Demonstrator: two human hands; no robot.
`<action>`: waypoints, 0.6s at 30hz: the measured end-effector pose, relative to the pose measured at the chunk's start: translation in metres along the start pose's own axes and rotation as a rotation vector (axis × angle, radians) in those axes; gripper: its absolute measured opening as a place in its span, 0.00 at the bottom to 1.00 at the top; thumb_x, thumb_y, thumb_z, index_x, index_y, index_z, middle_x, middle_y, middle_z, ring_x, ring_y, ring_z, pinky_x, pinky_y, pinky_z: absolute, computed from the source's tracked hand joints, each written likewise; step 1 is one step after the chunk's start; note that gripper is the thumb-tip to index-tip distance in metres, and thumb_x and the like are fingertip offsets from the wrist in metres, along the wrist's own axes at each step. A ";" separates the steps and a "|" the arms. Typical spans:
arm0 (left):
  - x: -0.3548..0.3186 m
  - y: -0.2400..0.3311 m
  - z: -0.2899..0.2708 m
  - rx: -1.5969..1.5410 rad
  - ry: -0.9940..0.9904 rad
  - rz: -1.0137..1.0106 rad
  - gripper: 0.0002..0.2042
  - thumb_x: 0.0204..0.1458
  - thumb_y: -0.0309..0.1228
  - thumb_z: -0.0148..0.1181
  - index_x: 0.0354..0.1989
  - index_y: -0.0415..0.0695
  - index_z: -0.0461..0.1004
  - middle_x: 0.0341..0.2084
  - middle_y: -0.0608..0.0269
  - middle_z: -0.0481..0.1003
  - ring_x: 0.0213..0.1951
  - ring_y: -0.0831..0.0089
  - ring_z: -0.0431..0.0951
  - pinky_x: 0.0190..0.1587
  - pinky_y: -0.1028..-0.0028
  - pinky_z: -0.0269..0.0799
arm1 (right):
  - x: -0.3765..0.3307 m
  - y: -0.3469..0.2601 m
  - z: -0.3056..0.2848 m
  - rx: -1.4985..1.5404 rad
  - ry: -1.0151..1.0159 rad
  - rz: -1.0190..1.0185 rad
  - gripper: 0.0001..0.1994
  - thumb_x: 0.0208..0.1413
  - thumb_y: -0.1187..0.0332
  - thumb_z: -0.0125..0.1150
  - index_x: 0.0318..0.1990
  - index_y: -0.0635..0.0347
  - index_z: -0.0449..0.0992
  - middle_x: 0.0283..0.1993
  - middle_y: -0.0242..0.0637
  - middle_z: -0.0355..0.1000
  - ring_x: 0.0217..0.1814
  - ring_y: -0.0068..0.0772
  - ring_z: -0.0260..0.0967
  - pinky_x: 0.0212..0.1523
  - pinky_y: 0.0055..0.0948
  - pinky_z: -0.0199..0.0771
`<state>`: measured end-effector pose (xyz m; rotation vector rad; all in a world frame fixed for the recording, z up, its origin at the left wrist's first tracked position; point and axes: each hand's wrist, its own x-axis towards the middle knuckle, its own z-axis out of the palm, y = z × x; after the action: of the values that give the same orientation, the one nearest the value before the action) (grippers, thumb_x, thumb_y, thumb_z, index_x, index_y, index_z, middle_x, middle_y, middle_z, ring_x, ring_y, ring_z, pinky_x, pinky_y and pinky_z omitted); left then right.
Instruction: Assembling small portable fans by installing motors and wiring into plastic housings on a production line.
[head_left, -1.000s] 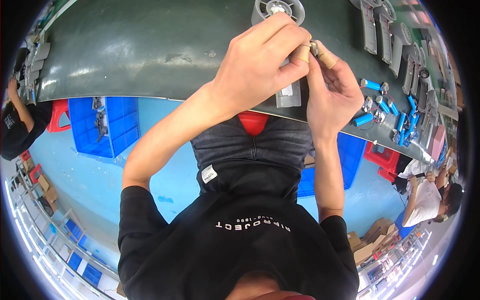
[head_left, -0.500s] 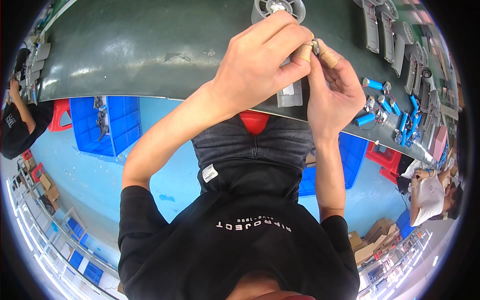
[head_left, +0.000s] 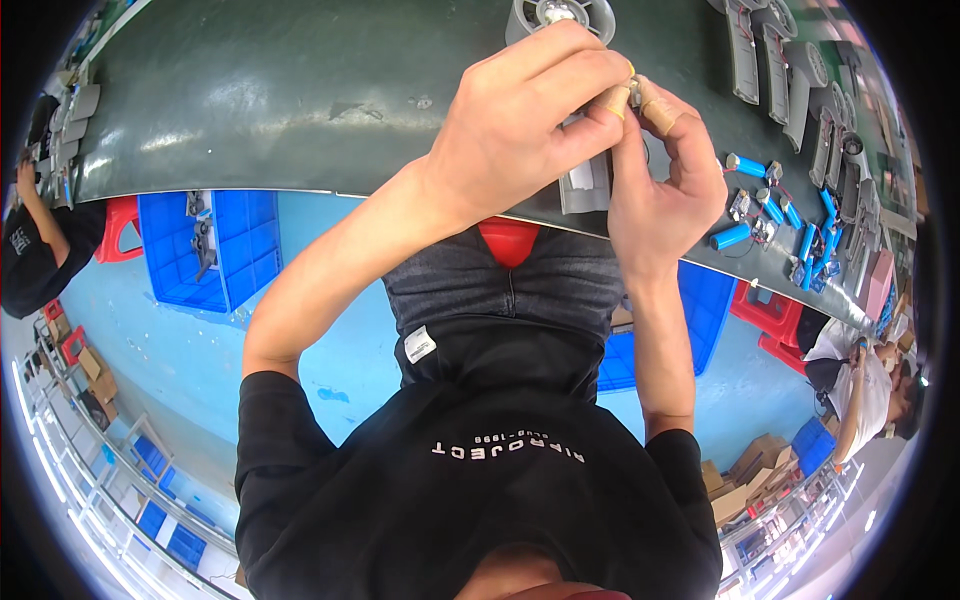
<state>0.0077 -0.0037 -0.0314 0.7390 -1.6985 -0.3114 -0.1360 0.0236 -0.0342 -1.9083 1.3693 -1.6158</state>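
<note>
Two hands meet above a dark green conveyor belt. Blue crates sit on the floor beside it. The left hand and right hand press together, taped fingertips pinching a small metal part, mostly hidden between them. A grey fan wheel lies just beyond; blue cylinders rest nearby.
</note>
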 end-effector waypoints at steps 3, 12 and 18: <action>0.000 0.000 0.000 -0.014 -0.008 0.006 0.11 0.40 0.15 0.67 0.34 0.34 0.78 0.29 0.63 0.76 0.21 0.81 0.71 0.21 0.82 0.67 | 0.001 -0.001 -0.001 -0.028 -0.011 -0.036 0.08 0.47 0.84 0.66 0.37 0.68 0.78 0.39 0.45 0.79 0.39 0.37 0.78 0.41 0.26 0.76; 0.000 0.002 -0.001 -0.003 -0.016 0.014 0.09 0.42 0.15 0.66 0.34 0.35 0.78 0.29 0.62 0.77 0.23 0.79 0.74 0.23 0.81 0.71 | 0.000 -0.001 -0.005 -0.020 -0.070 -0.070 0.11 0.51 0.85 0.63 0.43 0.68 0.77 0.45 0.43 0.77 0.46 0.31 0.75 0.49 0.27 0.74; 0.000 0.001 -0.001 0.005 -0.011 0.011 0.09 0.42 0.15 0.66 0.34 0.35 0.78 0.29 0.61 0.76 0.23 0.79 0.75 0.24 0.81 0.72 | 0.005 0.001 -0.002 -0.032 -0.022 -0.190 0.09 0.47 0.84 0.66 0.37 0.68 0.77 0.39 0.46 0.78 0.37 0.37 0.78 0.38 0.27 0.76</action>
<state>0.0086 -0.0033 -0.0304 0.7320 -1.7137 -0.3041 -0.1389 0.0204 -0.0312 -2.1244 1.2445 -1.6610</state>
